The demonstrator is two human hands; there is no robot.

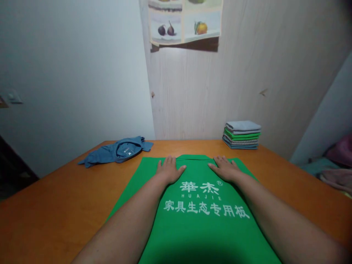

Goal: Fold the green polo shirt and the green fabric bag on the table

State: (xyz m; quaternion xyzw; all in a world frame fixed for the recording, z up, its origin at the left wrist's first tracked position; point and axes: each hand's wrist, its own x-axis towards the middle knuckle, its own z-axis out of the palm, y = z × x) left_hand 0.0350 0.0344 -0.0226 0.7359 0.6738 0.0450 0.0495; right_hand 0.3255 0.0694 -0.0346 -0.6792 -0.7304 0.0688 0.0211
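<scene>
A green shirt lies spread on the table with its printed side up, white lettering across it and its collar edge at the far end. My left hand rests flat on the cloth near the far left shoulder, fingers stretched forward and thumb out to the right. On the far right shoulder, my right hand lies palm down in the same way, its thumb pointing left. Neither hand grips anything. The near end of the shirt runs out of the bottom of the view.
The orange-brown wooden table reaches back to a pale panel wall. At its back left lies a crumpled blue shirt. A stack of folded clothes stands at the back right. Fabric is heaped beyond the right edge.
</scene>
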